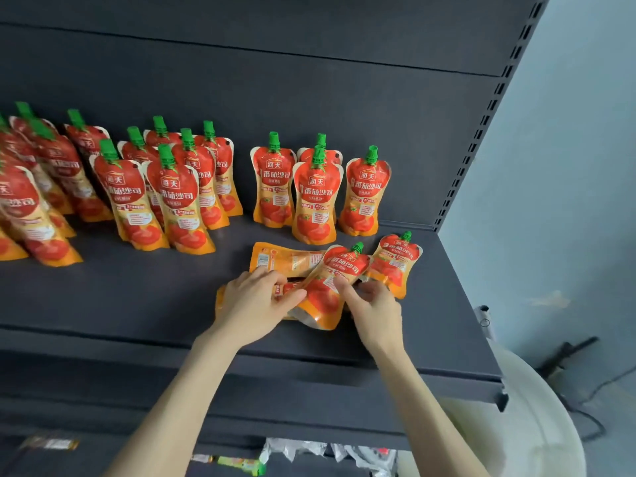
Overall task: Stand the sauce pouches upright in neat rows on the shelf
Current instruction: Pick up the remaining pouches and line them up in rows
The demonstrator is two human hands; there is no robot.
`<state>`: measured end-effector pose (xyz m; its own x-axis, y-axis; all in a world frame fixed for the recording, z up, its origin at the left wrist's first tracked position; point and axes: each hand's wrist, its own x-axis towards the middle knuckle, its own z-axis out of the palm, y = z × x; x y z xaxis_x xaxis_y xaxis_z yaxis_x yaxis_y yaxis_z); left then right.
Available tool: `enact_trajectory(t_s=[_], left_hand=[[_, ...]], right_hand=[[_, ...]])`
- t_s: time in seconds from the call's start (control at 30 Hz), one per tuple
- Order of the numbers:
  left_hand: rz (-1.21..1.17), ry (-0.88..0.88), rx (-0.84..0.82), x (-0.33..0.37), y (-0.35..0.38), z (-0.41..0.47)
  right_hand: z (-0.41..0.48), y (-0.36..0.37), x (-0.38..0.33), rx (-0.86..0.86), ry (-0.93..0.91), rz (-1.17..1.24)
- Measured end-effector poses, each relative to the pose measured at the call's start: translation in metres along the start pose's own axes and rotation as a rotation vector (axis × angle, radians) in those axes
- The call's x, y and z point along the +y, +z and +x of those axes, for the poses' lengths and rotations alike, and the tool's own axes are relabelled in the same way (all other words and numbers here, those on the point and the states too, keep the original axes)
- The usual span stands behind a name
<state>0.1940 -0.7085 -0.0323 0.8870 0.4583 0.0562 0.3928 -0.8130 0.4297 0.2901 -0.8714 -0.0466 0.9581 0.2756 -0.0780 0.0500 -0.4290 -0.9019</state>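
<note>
Both hands are holding one pouch (327,290). It is lying slanted near the front of the shelf (120,297), toward the right end, and its green cap (358,247) is pointing away and to the right. The left hand (254,301) is gripping the pouch's left side with bent fingers. The right hand (375,311) is pinching its right edge between thumb and fingers.

A second pouch (289,259) is lying flat with its back side up, just behind the left hand and partly under the held one. A third pouch (395,263) is lying face up just to the right, touching the held one. An orange edge (220,301) of one more is showing from under the left hand.

Behind them, four pouches (315,197) are standing upright in a small group. More pouches (179,201) are standing in rows to the left, and the ones at the far left are leaning.
</note>
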Motion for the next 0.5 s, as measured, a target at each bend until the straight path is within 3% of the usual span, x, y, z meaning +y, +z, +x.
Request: enact_trajectory(t_s=[0.17, 0.37, 0.5], left_hand=[[0.021, -0.079, -0.089, 0.013, -0.010, -0.010], [0.172, -0.113, -0.187, -0.002, -0.026, -0.013], [-0.024, -0.147, -0.238, -0.008, -0.028, -0.013]], right_hand=[[-0.002, 0.013, -0.007, -0.018, 0.008, -0.183], [-0.013, -0.003, 0.002, -0.110, -0.087, 0.002], [-0.019, -0.008, 0.009, -0.124, -0.141, 0.049]])
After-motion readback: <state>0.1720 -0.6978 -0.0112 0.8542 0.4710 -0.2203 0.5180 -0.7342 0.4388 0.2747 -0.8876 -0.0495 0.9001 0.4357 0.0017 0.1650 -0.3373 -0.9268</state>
